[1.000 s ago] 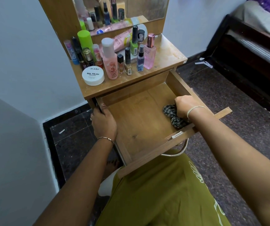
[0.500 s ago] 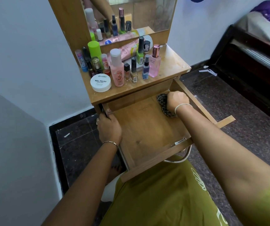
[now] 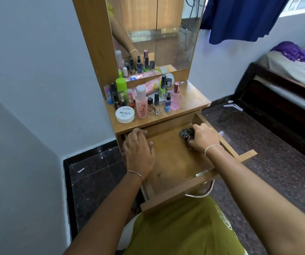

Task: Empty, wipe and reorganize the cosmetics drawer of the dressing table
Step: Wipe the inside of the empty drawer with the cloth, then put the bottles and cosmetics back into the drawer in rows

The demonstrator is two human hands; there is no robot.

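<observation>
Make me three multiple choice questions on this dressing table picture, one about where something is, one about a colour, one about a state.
1. Where is the white round tub? A on the bed; B on the tabletop, front left; C on the floor.
2. What colour is the tall cap at the tabletop's back left? A red; B black; C bright green.
3. How is the drawer? A shut; B open, packed with bottles; C open, no bottles showing inside.
Answers: 1 B, it stands beside the bottles; 2 C, its green stands out from the rest; 3 C, the right hand holds a cloth on bare wood.
</observation>
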